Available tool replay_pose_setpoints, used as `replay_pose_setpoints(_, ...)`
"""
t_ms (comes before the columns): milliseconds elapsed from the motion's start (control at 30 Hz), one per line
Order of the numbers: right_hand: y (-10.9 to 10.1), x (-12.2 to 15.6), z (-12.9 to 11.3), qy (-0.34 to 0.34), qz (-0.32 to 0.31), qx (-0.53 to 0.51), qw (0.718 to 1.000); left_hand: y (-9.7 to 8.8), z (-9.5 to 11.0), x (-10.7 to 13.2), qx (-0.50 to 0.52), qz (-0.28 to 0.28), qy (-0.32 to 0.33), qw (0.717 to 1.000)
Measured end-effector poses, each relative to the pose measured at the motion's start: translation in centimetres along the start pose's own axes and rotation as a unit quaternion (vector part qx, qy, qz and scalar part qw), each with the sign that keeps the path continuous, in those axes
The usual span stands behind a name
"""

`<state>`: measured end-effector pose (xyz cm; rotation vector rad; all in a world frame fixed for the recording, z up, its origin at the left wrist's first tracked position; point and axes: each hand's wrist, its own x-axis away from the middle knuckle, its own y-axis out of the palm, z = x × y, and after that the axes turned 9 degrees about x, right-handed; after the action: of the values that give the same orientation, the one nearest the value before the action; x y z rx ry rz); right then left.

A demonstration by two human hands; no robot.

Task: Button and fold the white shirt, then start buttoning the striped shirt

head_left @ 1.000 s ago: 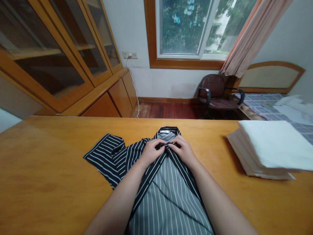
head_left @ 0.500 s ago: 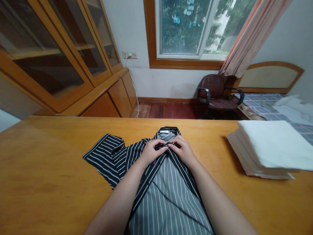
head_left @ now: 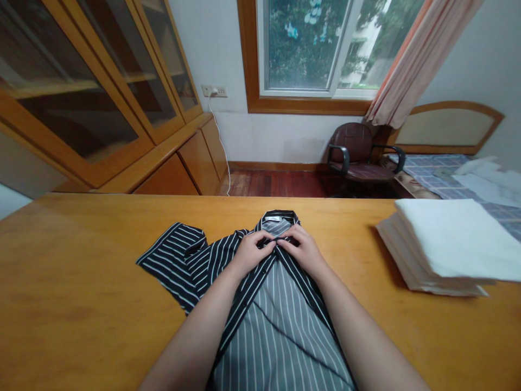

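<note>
A black shirt with white stripes (head_left: 288,320) lies face up on the wooden table, its collar at the far end. Below the collar its front edges meet, and lower down they spread apart over the grey striped inside. My left hand (head_left: 253,252) pinches the left front edge just under the collar. Facing it, my right hand (head_left: 302,247) grips the other edge, and the fingertips of both hands nearly touch. Whatever button sits between the fingers is hidden. One sleeve (head_left: 175,260) stretches out to the left; the other cannot be seen.
On the right of the wooden table (head_left: 81,293) stands a stack of folded white cloths (head_left: 451,244). Beyond the table are a glass-door cabinet (head_left: 134,146), a brown armchair (head_left: 354,152) and a bed (head_left: 439,168). A white cord (head_left: 222,141) hangs from a wall socket.
Both hands stay at the same spot under the collar, with only a slight shift of the fingers. The whole view has moved a little.
</note>
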<state>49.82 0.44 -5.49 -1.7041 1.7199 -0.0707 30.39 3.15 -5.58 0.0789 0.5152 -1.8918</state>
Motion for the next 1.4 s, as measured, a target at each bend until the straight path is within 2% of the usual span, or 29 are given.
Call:
replay_pose_setpoints(433, -0.3, 0.2, -0.3, 0.027, 0.016, -0.025, 0.999, -0.3, -0.1, -0.1, 0.014, -0.008, -0.040, 0.999)
replay_pose_setpoints(700, 0.1, 0.2, -0.2, 0.017, 0.048, -0.020, 0.999, -0.3, 0.6, -0.2, 0.027, 0.000, -0.043, 0.999)
replay_pose_setpoints(933, -0.4, 0.4, -1.1, -0.012, 0.094, 0.066, 0.993, -0.2, 0.8, -0.2, 0.058, 0.010, -0.047, 0.997)
replay_pose_setpoints(1133, -0.5, 0.5, -1.7, -0.068, 0.001, 0.097, 0.993, -0.2, 0.8, -0.2, 0.063, 0.004, -0.046, 0.997)
replay_pose_setpoints(1400, -0.2, 0.5, -1.2, -0.048, -0.013, 0.102, 0.993, -0.3, 0.9, -0.1, 0.076, 0.004, -0.045, 0.996)
